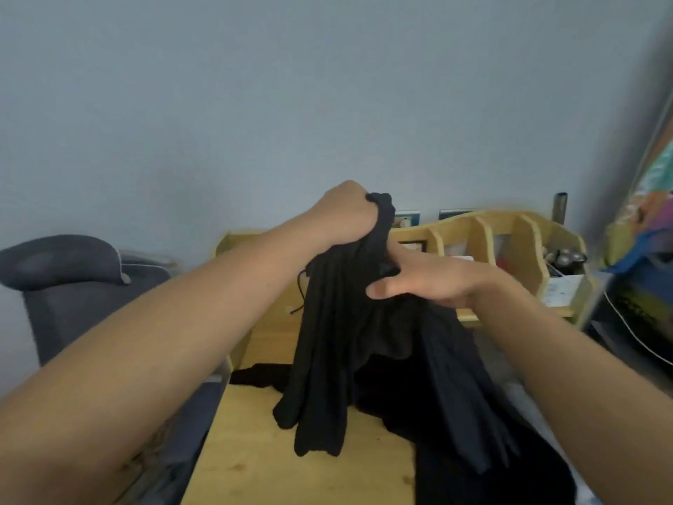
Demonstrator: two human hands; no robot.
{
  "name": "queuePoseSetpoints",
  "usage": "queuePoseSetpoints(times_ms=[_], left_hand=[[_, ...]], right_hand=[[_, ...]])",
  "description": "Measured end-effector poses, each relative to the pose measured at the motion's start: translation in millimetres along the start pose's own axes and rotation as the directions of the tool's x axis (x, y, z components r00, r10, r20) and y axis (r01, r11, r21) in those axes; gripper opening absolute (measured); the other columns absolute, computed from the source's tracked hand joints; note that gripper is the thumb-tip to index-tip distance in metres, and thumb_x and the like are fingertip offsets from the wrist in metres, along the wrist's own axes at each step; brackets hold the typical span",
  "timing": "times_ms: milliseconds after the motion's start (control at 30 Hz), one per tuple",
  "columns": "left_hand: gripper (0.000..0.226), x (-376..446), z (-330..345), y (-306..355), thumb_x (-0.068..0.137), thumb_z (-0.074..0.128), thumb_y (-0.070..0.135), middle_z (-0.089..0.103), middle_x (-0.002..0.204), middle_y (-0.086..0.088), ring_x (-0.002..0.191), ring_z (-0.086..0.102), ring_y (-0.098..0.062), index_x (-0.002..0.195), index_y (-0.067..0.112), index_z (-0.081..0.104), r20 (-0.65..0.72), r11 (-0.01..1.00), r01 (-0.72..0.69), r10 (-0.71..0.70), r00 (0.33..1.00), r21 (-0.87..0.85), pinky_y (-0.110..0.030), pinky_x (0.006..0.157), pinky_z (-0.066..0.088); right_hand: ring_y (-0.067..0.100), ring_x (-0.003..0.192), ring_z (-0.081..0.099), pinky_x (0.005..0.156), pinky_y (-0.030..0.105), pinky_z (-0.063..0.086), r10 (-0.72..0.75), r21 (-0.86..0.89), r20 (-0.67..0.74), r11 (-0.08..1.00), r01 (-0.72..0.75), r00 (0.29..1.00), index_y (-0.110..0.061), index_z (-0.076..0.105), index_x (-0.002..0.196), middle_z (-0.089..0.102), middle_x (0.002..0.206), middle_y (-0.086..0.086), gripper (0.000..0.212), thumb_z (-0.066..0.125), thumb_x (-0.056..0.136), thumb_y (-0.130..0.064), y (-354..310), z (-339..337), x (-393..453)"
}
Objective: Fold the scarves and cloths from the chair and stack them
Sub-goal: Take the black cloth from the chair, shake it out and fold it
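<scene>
Here the left hand [346,213] grips the black cloth [327,344] bunched; the right hand [429,282] pinches its fold.

Wooden desk [255,450] with slotted organiser [484,235] at back; blue-grey wall [291,85] behind; colourful bag [641,227] far right.

I see bare desk [251,464] left of the hanging black cloth [335,359]. The wooden organizer [510,231] blocks the back.

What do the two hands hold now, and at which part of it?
Both hold the black cloth. The left hand grips its bunched top end; the right hand pinches it slightly lower, thumb in front.
</scene>
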State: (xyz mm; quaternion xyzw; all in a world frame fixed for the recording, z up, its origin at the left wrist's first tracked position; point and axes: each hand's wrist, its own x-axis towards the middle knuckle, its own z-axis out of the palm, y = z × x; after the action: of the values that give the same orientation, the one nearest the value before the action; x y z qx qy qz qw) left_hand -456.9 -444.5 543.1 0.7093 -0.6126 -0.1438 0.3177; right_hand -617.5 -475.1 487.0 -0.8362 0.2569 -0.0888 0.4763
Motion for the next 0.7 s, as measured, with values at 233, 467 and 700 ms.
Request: queuePoseSetpoints(times_ms=[233,467,700], left_hand=[[0.024,-18.4,30.4,-44.6,0.095,0.062,0.017,0.060,0.074,0.001,0.073,0.057,-0.019,0.071,0.019,0.059,0.156,0.990,-0.097,0.080,0.985,0.107,-0.028,0.057,0.037],[0.009,-24.3,20.4,-145.9,0.098,0.063,0.018,0.066,0.095,0.006,0.090,0.062,-0.016,0.103,0.025,0.066,0.088,0.947,0.018,-0.048,0.995,0.320,-0.030,0.072,0.044],[0.009,-16.9,-30.7,-206.1,0.090,0.071,0.011,0.070,0.103,-0.013,0.101,0.064,-0.030,0.098,0.012,0.074,-0.333,0.984,0.093,-0.038,0.942,0.151,-0.028,0.081,0.040]], right_hand=[[0.027,0.096,0.064,0.078,0.036,0.050,-0.062,-0.404,-0.512,0.897,-0.177,0.857,-0.023,0.065,0.091,0.067,0.093,0.003,0.017,0.056,0.093,-0.009,30.8,16.9,13.7],[0.043,0.105,0.059,0.084,0.040,0.044,-0.074,-0.236,-0.926,0.879,-0.414,0.370,-0.012,0.070,0.111,0.067,0.110,0.024,0.035,0.043,0.089,-0.007,46.7,-41.2,-11.4],[0.038,0.116,0.055,0.099,0.036,0.040,-0.084,-0.144,-0.980,0.923,-0.357,0.179,-0.007,0.069,0.114,0.053,0.135,0.018,0.038,0.039,0.090,-0.004,50.3,-67.3,-28.3]])
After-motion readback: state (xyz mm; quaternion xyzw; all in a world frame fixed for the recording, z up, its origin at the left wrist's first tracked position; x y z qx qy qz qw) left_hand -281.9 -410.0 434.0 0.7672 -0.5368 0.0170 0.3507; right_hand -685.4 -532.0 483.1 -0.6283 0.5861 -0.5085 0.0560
